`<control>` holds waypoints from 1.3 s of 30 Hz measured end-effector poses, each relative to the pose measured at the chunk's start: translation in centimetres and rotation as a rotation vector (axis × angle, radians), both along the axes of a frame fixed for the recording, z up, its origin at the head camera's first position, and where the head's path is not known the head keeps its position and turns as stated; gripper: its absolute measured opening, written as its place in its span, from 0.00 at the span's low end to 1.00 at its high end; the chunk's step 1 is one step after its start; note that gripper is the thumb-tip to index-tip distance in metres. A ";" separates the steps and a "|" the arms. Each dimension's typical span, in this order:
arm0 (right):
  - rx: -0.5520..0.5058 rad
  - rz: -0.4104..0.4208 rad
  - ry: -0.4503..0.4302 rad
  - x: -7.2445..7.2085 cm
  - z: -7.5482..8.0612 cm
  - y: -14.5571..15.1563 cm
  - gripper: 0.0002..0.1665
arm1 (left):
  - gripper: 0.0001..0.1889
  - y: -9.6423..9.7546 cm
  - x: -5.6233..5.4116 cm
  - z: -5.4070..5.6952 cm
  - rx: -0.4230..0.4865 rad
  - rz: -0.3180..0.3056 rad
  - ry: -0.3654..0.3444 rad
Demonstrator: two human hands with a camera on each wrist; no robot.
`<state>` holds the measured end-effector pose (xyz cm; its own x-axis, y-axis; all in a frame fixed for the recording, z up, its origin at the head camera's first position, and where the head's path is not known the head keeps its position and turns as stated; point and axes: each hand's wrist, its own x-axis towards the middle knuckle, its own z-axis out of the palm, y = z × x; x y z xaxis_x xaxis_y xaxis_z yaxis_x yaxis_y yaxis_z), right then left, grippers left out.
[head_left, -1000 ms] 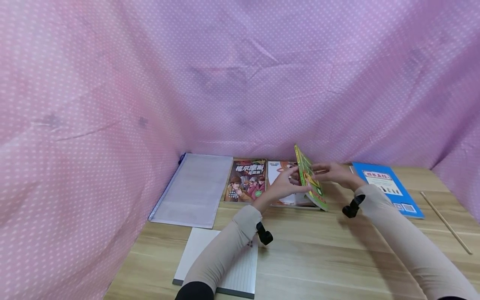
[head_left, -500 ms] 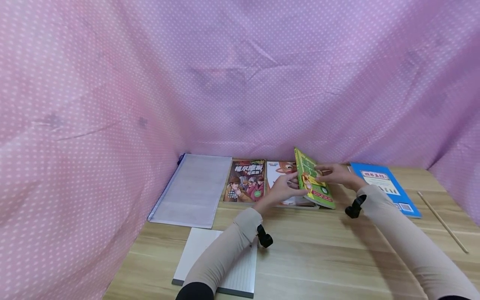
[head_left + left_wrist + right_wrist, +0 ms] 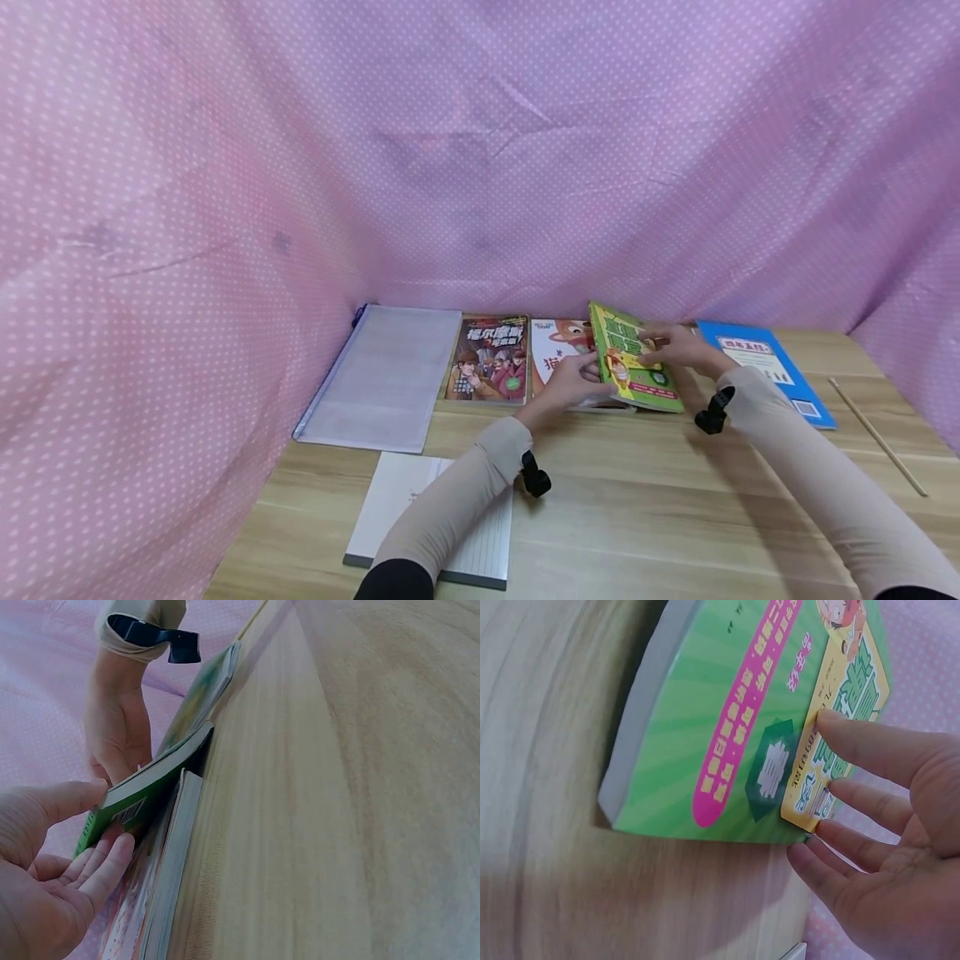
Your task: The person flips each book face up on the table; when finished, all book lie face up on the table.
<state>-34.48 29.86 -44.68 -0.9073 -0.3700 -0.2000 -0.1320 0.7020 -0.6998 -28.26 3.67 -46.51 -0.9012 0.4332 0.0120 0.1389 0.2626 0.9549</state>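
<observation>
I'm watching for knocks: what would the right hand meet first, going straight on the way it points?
The green book: the right hand points at it, fingertips seeming to touch it, though exact contact is hard to judge.

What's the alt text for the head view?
The left hand grips and the right hand touches a tilted green book. To its left lie a partly hidden white book, brown book and pouch; right, a blue book and stick; nearer, a notebook.

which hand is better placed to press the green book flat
Probably the right hand: its fingertips touch the green book from above, while the left hand has fingers underneath it.
</observation>
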 end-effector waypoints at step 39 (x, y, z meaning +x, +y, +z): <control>0.136 -0.005 0.130 -0.5 -0.4 2.0 0.39 | 0.30 2.7 -0.6 -1.5 -0.102 -0.012 -0.020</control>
<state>-34.96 31.83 -45.12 -0.9304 -0.3433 -0.1286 -0.2118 0.7897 -0.5758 -28.89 6.36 -48.02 -0.8954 0.4423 -0.0509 0.1239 0.3573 0.9257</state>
